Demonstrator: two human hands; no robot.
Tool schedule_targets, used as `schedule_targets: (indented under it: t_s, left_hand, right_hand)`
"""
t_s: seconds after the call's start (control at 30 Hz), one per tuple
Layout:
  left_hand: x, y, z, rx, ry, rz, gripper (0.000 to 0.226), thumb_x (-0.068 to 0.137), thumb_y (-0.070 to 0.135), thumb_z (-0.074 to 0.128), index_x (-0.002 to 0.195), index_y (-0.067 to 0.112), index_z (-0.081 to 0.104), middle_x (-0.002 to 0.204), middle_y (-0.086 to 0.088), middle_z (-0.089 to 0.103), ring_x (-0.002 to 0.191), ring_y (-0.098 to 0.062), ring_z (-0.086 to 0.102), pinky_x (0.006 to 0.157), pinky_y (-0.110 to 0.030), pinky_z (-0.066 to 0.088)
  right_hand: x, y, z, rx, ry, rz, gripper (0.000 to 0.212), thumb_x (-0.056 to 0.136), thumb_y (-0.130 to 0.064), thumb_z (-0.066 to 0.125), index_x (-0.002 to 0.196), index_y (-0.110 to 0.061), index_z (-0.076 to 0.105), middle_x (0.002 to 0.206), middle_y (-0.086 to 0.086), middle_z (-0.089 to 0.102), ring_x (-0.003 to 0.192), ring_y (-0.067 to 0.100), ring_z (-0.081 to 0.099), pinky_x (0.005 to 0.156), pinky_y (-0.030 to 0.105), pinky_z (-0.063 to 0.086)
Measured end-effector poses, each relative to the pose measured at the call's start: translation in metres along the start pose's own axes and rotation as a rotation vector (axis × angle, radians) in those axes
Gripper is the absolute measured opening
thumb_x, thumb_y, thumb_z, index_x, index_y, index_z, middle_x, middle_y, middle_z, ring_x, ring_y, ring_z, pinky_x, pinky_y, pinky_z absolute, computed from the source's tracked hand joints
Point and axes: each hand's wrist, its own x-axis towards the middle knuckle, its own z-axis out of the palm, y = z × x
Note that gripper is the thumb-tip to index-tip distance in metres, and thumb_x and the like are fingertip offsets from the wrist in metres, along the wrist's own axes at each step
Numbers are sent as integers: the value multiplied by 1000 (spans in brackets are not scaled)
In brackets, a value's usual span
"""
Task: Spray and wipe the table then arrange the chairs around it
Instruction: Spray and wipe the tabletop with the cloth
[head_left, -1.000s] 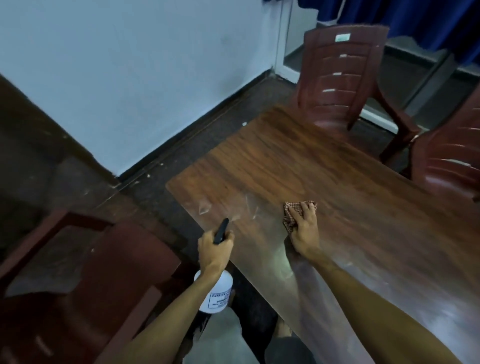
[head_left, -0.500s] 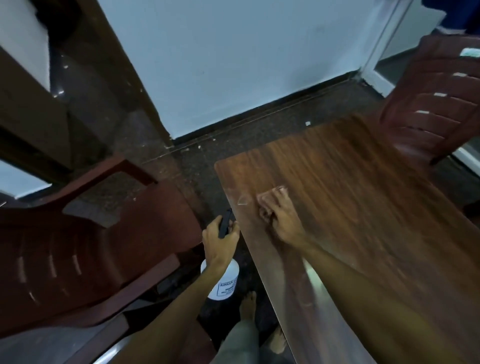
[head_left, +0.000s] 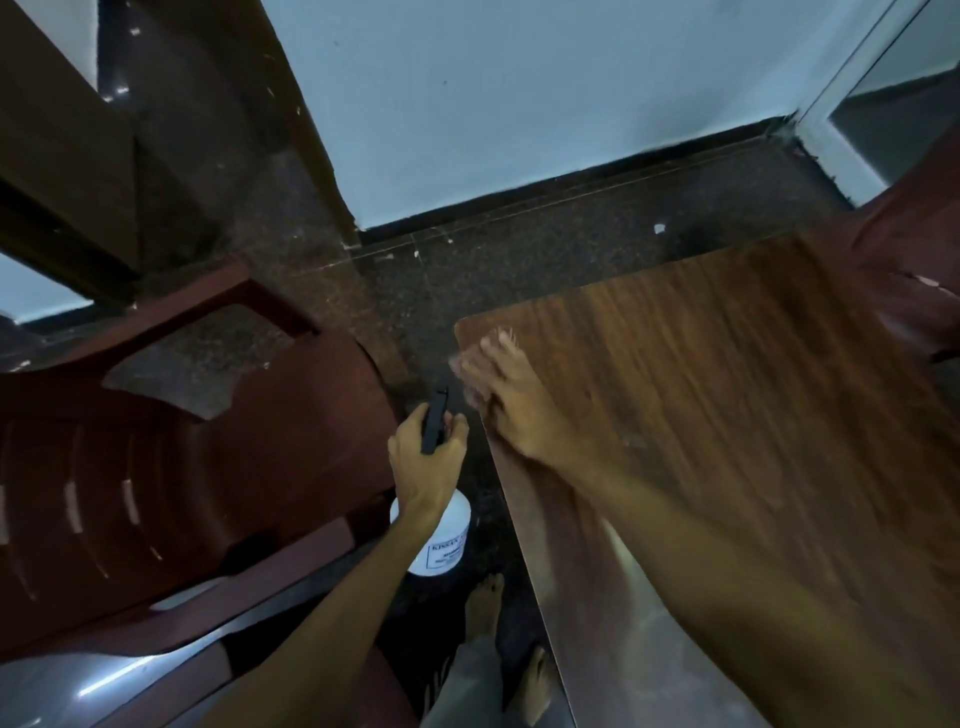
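Head view | your left hand (head_left: 426, 462) grips the spray bottle (head_left: 439, 535) beside the table (head_left: 727, 415) | your right hand (head_left: 511, 400) lies flat, blurred, on its corner; cloth unseen, grasp unclear.

right hand (head_left: 506, 397) motion-blurred, cloth hidden beneath

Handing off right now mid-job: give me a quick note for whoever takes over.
Left hand: gripping the spray bottle by its black trigger head, held off the table's near-left side, above the floor.
Right hand: flat on the table at its near-left corner, blurred mid-wipe; cloth under it can't be made out.
Chairs: one on the left, one at the far right.
Done: wiping is underway.
Left: rest of tabletop, then arrange chairs.
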Motion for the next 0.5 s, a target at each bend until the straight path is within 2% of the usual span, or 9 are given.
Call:
schedule_targets:
  t_s: [0.1, 0.17, 0.23, 0.27, 0.37, 0.4, 0.43, 0.5]
  left_hand:
    - [-2, 4, -2, 7, 7, 13, 28, 93, 20, 73, 70, 18, 57, 55, 3, 52, 55, -34, 54, 57, -60, 58]
    - [-5, 1, 0, 24, -10, 23, 30, 93, 24, 73, 69, 19, 56, 53, 7, 50, 54, -28, 53, 59, -60, 59]
    - [-11, 1, 3, 46, -20, 36, 30, 90, 34, 71, 68, 23, 53, 52, 8, 52, 56, -33, 56, 63, -62, 59]
    - [-15, 2, 4, 54, -20, 41, 30, 88, 37, 70, 67, 25, 53, 52, 7, 52, 56, -35, 56, 64, -63, 58]
    - [-31, 8, 5, 31, -14, 69, 28, 86, 36, 69, 67, 22, 54, 54, -2, 50, 52, -27, 49, 58, -61, 57]
    - [-38, 10, 6, 29, -19, 81, 28, 85, 37, 68, 67, 21, 54, 54, -1, 50, 53, -26, 48, 59, -61, 57]
    - [-44, 11, 7, 40, -29, 96, 28, 84, 40, 67, 67, 23, 53, 54, 1, 51, 55, -27, 50, 62, -62, 58]
    - [-62, 13, 12, 64, -56, 123, 26, 84, 43, 66, 67, 28, 54, 54, 5, 53, 60, -32, 56, 69, -64, 59]
  right_hand:
    - [-39, 4, -3, -10, -123, -117, 61, 93, -20, 55, 153, -23, 40, 165, 11, 20, 155, 31, 3, 125, 44, 8]
    - [-31, 10, -11, -25, -84, -19, 57, 95, -23, 47, 152, -22, 41, 164, 13, 22, 154, 33, 6, 126, 45, 8]
    - [-18, 9, -19, 45, 29, 184, 60, 91, -10, 47, 150, -20, 43, 162, 16, 25, 154, 35, 8, 125, 51, 11]
    - [-23, 1, -17, 48, 49, 191, 60, 91, -10, 49, 150, -20, 44, 162, 16, 25, 154, 36, 8, 125, 53, 13]
    - [-82, -12, -6, 10, -98, -99, 58, 97, -36, 39, 153, -22, 39, 164, 14, 22, 154, 33, 7, 125, 48, 11]
    - [-93, -2, -16, -5, -98, -131, 59, 96, -40, 37, 153, -25, 40, 164, 13, 23, 154, 33, 9, 125, 46, 11]
    - [-97, 15, -22, -20, -44, -84, 57, 96, -39, 38, 150, -25, 44, 162, 14, 27, 153, 35, 14, 125, 44, 12]
    - [-106, 45, -43, 21, 145, 195, 52, 91, -20, 45, 142, -19, 55, 154, 20, 39, 146, 43, 27, 124, 42, 14]
